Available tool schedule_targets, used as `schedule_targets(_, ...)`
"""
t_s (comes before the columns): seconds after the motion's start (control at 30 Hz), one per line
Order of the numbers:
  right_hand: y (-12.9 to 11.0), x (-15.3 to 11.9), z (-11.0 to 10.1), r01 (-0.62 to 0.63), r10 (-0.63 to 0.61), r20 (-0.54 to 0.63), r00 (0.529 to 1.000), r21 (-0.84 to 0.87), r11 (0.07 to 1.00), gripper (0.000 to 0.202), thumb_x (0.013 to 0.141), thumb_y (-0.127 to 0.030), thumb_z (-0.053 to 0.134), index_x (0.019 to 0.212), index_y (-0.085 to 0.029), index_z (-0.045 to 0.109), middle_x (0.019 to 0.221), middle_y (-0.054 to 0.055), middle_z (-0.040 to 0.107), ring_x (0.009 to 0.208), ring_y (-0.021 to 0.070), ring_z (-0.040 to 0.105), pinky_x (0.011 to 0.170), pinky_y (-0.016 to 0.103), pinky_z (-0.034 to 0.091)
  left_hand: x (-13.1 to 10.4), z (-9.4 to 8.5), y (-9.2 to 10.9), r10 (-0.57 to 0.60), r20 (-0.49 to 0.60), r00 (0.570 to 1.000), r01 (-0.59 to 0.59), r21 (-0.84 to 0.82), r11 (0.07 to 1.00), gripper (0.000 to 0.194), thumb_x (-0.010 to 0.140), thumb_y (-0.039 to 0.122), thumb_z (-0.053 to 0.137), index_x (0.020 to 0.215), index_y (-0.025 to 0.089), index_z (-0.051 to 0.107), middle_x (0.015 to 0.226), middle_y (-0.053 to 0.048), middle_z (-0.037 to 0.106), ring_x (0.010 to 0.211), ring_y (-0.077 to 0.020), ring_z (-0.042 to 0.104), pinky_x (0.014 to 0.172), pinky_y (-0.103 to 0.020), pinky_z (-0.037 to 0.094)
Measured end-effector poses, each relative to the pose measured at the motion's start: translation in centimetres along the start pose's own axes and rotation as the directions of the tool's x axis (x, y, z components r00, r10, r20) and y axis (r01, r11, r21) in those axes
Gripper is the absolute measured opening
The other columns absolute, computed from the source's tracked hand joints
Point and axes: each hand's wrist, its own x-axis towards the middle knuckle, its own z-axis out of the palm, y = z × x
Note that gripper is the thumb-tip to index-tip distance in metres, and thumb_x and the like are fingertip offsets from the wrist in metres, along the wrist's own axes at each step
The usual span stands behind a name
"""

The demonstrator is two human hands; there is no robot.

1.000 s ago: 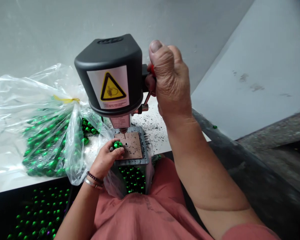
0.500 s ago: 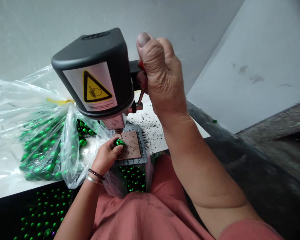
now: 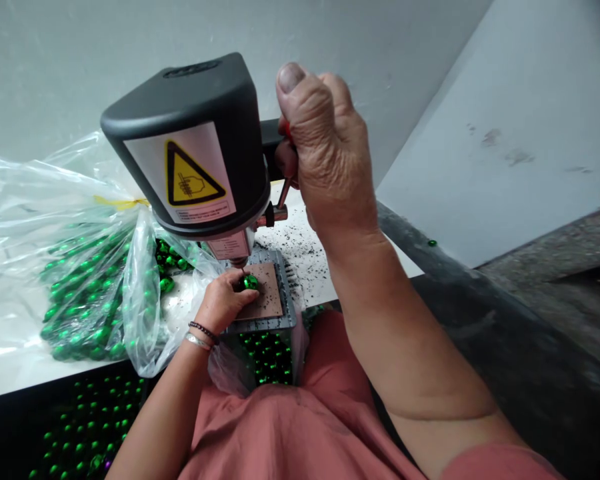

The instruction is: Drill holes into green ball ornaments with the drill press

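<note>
My left hand (image 3: 225, 299) pinches a shiny green ball (image 3: 251, 283) between thumb and fingers, right under the chuck of a black drill press (image 3: 180, 147). Beneath the ball lies a brown board (image 3: 269, 300) on the grey metal base (image 3: 289, 313) of the press, sprinkled with dark shavings. Raised at the right of the machine, my right hand (image 3: 330, 147) is closed around the red knob (image 3: 287, 131) of the feed lever (image 3: 283, 193). Most of the knob is hidden by my fingers. Where the drill tip meets the ball is too small to make out.
A clear plastic bag (image 3: 140, 293) full of green balls lies left of the press on the white table (image 3: 10, 360). More green balls (image 3: 267, 357) sit below the base and in a dark container (image 3: 80, 427) at lower left. Dark shavings (image 3: 305, 250) litter the table.
My left hand has moved slightly right with the green ball, bringing it under the chuck. My right hand keeps its hold on the lever knob, nearly unmoved.
</note>
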Motion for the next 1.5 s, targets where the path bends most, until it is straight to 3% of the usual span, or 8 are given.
schedule_targets(0.2,-0.7,-0.9,0.1,0.029,-0.030,-0.025,0.999,-0.024,0.999,0.031,0.085,-0.037,0.043,0.065,-0.020,0.027,0.059,-0.005,0.023,0.051,0.0032,0.030,0.049,0.019,0.027,0.2,0.4,-0.9,0.041,-0.014,0.999,-0.041,-0.005,0.999,0.028,0.065,0.029,0.067,0.092,0.019,0.068,0.107,-0.004,0.066,0.099,-0.0206,0.058,0.092,-0.031,0.039)
schedule_targets(0.4,-1.5,-5.1,-0.9,0.052,-0.070,-0.063,0.996,-0.251,0.967,0.016,0.081,-0.023,0.046,0.066,-0.021,0.040,0.053,-0.006,0.032,0.052,0.0063,0.042,0.054,0.022,0.036,0.2,0.5,-1.1,0.094,-0.007,0.996,-0.094,0.007,0.996,0.022,0.067,0.028,0.065,0.087,0.018,0.068,0.099,-0.004,0.067,0.095,-0.0201,0.057,0.091,-0.031,0.040)
schedule_targets(0.67,0.4,-9.3,-1.5,0.141,-0.165,-0.054,0.985,-0.305,0.942,0.009,0.083,-0.025,0.045,0.074,-0.023,0.046,0.063,-0.004,0.048,0.058,0.0073,0.045,0.056,0.024,0.039,0.3,0.7,-1.6,0.181,-0.019,0.983,-0.179,0.065,0.982,0.022,0.069,0.030,0.062,0.089,0.020,0.067,0.093,-0.002,0.067,0.090,-0.0181,0.057,0.085,-0.028,0.042)
schedule_targets(0.9,1.6,-9.9,-1.3,0.174,-0.210,-0.078,0.975,-0.328,0.929,0.008,0.084,-0.027,0.044,0.078,-0.022,0.046,0.066,-0.004,0.050,0.062,0.0071,0.048,0.061,0.025,0.040,0.3,0.8,-2.1,0.203,-0.012,0.979,-0.202,0.053,0.978,0.027,0.070,0.029,0.061,0.093,0.018,0.067,0.097,-0.004,0.067,0.090,-0.0191,0.058,0.084,-0.029,0.042)
schedule_targets(1.23,2.1,-10.7,-1.0,0.239,-0.271,-0.075,0.960,-0.295,0.925,0.008,0.084,-0.025,0.042,0.080,-0.022,0.048,0.069,-0.004,0.051,0.062,0.0076,0.047,0.061,0.025,0.040,0.1,1.0,-2.3,0.239,-0.036,0.970,-0.238,0.038,0.970,0.015,0.068,0.025,0.060,0.081,0.018,0.067,0.084,-0.001,0.067,0.077,-0.0151,0.057,0.071,-0.024,0.043)
schedule_targets(1.5,2.9,-11.2,-0.9,0.254,-0.279,-0.087,0.956,-0.224,0.941,0.005,0.083,-0.023,0.041,0.084,-0.022,0.046,0.073,-0.003,0.052,0.068,0.0087,0.049,0.065,0.026,0.041,0.1,1.0,-2.3,0.234,-0.044,0.971,-0.233,0.034,0.972,0.014,0.069,0.026,0.060,0.078,0.018,0.066,0.084,-0.002,0.066,0.079,-0.0163,0.057,0.074,-0.025,0.043)
